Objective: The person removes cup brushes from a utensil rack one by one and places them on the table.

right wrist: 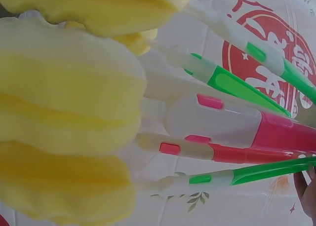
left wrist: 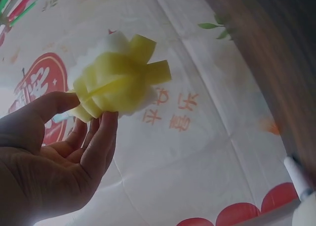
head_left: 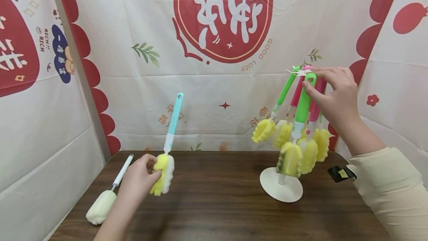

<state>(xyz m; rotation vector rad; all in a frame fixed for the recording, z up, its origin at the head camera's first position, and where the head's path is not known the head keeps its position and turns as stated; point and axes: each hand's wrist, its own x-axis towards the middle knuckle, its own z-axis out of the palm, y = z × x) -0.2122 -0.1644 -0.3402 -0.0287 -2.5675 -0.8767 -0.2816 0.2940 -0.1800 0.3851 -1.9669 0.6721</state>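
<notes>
My left hand pinches the yellow-and-white sponge head of a cup brush, its light blue handle pointing up. In the left wrist view, the thumb and fingers grip the yellow sponge from two sides. At the right, my right hand reaches over the top of a white stand hung with several cup brushes. Its thumb and fingers pinch the upper end of a green-handled brush at the front. Pink-handled brushes and other green-handled ones hang around it, yellow sponges downward.
A white-handled brush with a cream sponge head lies at the left of the dark wooden table. Printed cloth hangs behind and at both sides. A black tag is by the right sleeve.
</notes>
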